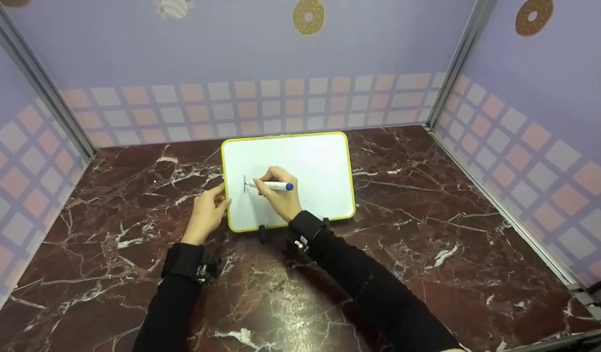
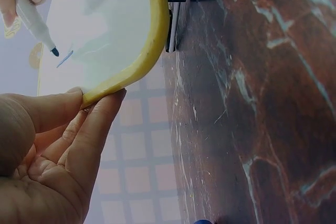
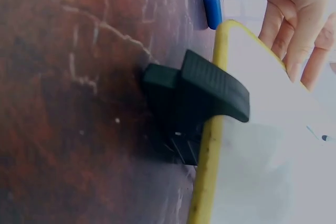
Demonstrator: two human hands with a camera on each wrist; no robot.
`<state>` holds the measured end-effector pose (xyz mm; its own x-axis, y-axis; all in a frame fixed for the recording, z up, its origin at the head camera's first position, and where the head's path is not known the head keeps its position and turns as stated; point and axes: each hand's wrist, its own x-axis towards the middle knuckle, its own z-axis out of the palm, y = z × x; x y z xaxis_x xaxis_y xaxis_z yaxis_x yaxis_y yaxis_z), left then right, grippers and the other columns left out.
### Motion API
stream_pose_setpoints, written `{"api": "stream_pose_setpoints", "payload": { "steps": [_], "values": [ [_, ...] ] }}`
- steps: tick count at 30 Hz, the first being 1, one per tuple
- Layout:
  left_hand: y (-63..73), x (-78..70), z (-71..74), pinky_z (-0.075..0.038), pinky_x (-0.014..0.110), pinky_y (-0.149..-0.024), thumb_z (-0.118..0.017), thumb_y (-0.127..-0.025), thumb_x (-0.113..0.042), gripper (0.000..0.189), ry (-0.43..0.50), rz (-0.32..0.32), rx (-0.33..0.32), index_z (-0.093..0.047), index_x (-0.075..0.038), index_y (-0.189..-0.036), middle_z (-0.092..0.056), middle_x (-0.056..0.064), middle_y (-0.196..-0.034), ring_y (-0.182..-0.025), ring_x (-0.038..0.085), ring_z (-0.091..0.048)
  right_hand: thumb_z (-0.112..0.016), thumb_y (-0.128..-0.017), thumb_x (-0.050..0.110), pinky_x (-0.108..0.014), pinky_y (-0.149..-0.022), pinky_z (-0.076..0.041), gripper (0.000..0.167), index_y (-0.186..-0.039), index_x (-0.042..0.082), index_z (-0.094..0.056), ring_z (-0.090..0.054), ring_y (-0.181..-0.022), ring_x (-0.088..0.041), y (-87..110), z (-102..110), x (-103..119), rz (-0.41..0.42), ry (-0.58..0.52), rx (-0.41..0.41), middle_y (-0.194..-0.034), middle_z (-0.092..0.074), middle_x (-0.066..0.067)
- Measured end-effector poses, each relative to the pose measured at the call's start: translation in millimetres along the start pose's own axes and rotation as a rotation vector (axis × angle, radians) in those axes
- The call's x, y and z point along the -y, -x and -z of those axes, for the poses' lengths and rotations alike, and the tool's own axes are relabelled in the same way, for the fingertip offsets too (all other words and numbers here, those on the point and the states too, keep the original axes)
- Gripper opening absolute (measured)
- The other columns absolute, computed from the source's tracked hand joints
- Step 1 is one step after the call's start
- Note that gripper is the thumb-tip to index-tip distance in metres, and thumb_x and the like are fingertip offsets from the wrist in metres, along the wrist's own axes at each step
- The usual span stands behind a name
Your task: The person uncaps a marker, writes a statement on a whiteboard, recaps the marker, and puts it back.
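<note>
A whiteboard with a yellow frame (image 1: 324, 171) stands tilted back, held at its lower edge by black clips (image 3: 210, 87). My left hand (image 1: 208, 213) pinches its left edge, thumb on the front face and fingers (image 2: 100, 124) behind. In my right hand (image 1: 284, 198) is a white marker with a blue end (image 1: 276, 186), gripped like a pen. Its dark tip is right by a short blue stroke (image 2: 64, 59) near the board's left side. In the head view that stroke is upright, with a small mark beside its middle.
A blue marker cap (image 3: 212, 11) stands on the dark red marbled table (image 1: 427, 220), beyond the board's left end in the right wrist view. Purple panels with a checked band (image 1: 261, 105) enclose the table at the back and both sides.
</note>
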<state>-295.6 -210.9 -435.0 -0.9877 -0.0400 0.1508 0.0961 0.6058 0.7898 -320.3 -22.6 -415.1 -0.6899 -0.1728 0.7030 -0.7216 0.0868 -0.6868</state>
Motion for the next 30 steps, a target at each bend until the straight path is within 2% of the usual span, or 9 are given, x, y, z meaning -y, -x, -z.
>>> {"api": "stream_pose_setpoints", "payload": {
  "steps": [4,8,14,17,23,30],
  "values": [
    [-0.1,-1.7,-0.6,-0.062,0.043,-0.086,-0.053,-0.101,-0.004,0.051,0.004,0.022,0.007,-0.038,0.001,-0.150,-0.062,0.032,-0.124,-0.111,0.041,-0.066,-0.068,-0.090,0.000,-0.017,-0.054,-0.050,0.019,-0.076,-0.006,-0.058,-0.066,-0.061,-0.026,-0.7,-1.2,-20.2,0.035,0.008,0.010,-0.077,-0.066,-0.020],
    [-0.1,-1.9,-0.1,-0.062,0.042,-0.086,-0.053,-0.101,-0.004,0.051,-0.002,0.015,0.002,-0.039,0.001,-0.150,-0.063,0.032,-0.123,-0.110,0.041,-0.066,-0.070,-0.090,0.004,-0.017,-0.053,-0.050,0.021,-0.075,-0.003,-0.058,-0.066,-0.061,-0.022,-1.1,-1.6,-34.8,0.031,0.027,-0.015,-0.076,-0.066,-0.016],
    [1.4,-1.9,1.3,-0.061,0.043,-0.088,-0.052,-0.102,-0.004,0.051,0.013,0.024,0.013,-0.038,0.001,-0.150,-0.062,0.032,-0.124,-0.112,0.041,-0.065,-0.069,-0.088,-0.005,-0.014,-0.053,-0.046,0.020,-0.073,-0.008,-0.056,-0.064,-0.059,-0.032,-2.7,-0.6,-30.9,-0.008,0.024,-0.070,-0.074,-0.063,-0.022],
    [2.2,-1.7,1.3,-0.061,0.043,-0.089,-0.052,-0.102,-0.004,0.051,0.015,0.031,0.016,-0.037,0.001,-0.150,-0.061,0.032,-0.126,-0.113,0.041,-0.064,-0.067,-0.088,-0.008,-0.014,-0.054,-0.047,0.018,-0.074,-0.010,-0.056,-0.064,-0.060,-0.034,-4.1,0.4,-20.5,-0.014,0.024,-0.082,-0.075,-0.062,-0.024],
    [2.0,-1.2,0.6,-0.061,0.046,-0.089,-0.053,-0.101,-0.003,0.051,0.026,0.028,0.009,-0.038,0.002,-0.150,-0.060,0.034,-0.126,-0.112,0.042,-0.065,-0.067,-0.088,-0.008,-0.017,-0.057,-0.053,0.016,-0.075,-0.010,-0.056,-0.065,-0.063,-0.031,-7.9,2.6,-2.8,0.006,0.037,-0.081,-0.079,-0.061,-0.024],
    [2.4,-1.3,1.1,-0.061,0.045,-0.087,-0.053,-0.101,-0.003,0.051,0.014,0.009,0.007,-0.038,0.003,-0.149,-0.063,0.033,-0.122,-0.107,0.042,-0.067,-0.067,-0.087,-0.010,-0.013,-0.054,-0.045,0.020,-0.071,-0.011,-0.054,-0.063,-0.059,-0.032,-6.3,4.5,-2.0,0.006,0.054,-0.061,-0.074,-0.061,-0.024]
  ]
}}
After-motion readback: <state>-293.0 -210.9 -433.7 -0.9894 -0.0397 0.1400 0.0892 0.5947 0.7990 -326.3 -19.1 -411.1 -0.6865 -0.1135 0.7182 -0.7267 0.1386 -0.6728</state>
